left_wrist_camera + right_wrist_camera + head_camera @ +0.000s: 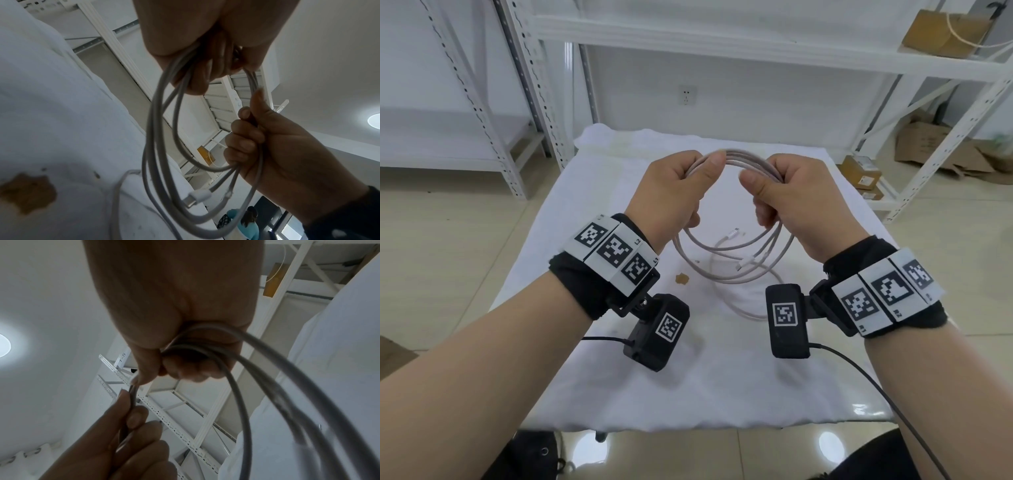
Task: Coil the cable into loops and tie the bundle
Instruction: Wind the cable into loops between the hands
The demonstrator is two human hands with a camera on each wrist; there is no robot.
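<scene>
A pale grey cable (pixel 736 158) is gathered into several loops and held up over the cloth-covered table (pixel 619 359). My left hand (pixel 688 181) grips the left side of the bundle, thumb on top. On the right side, my right hand (pixel 774 186) has its fingers curled round the strands. The loops hang down between the wrists (pixel 722 263). Two white plugs (pixel 734 234) (pixel 748 263) show near the bottom, and a slack length (pixel 738 308) lies on the cloth. In the left wrist view the cable (pixel 158 129) and a plug (pixel 198 195) hang below both fists. The right wrist view shows strands (pixel 246 378) leaving my right fist.
The white cloth carries a brown stain (pixel 682 279) left of the hanging loops. White metal shelving (pixel 722 44) stands behind and to both sides. Cardboard boxes (pixel 928 147) sit on the floor at the right, and another box (pixel 941 32) is on the upper shelf.
</scene>
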